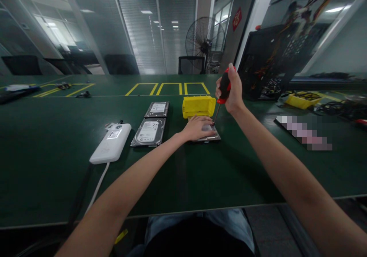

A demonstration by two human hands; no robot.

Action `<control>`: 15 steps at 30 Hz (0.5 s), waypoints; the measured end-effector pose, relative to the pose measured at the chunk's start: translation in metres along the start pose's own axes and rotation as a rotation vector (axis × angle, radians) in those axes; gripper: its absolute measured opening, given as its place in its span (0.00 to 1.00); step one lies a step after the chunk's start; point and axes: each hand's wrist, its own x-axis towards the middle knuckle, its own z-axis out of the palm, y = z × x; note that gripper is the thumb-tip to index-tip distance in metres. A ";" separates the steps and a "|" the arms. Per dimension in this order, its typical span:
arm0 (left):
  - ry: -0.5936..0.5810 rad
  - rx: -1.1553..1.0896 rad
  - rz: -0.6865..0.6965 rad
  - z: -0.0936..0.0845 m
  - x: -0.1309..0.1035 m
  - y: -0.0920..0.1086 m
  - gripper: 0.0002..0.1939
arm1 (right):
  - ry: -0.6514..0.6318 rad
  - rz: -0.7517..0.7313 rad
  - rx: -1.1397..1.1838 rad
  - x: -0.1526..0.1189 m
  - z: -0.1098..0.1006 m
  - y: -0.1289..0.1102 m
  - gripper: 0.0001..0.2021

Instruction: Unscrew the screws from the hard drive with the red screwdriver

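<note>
My right hand [234, 87] is wrapped round the red and black handle of a screwdriver [224, 88], thumb on top of it. The thin shaft slants down to the far right corner of a hard drive [214, 136]. Across that drive lies my left hand [196, 128], palm down with fingers spread, covering much of its surface. Right behind the drive stands a yellow plastic bin [198, 106]. To the left, two more hard drives rest label up, a nearer one [148, 131] and a farther one [157, 109].
A white power bank-like device [111, 143] with a white cable lies at left on the green table [177, 184]. Rightward are a blurred-out flat item [304, 133], another yellow bin [303, 99], cables and an open black computer case [265, 64]. Yellow tape outlines [169, 89] mark the far side.
</note>
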 end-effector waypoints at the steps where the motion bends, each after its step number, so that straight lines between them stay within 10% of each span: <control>1: 0.003 0.001 0.002 0.000 0.000 0.000 0.29 | -0.010 0.006 0.005 0.000 0.000 -0.001 0.27; 15: -0.010 0.021 -0.003 -0.002 0.000 0.002 0.28 | -0.114 0.092 -0.022 0.005 -0.008 0.001 0.30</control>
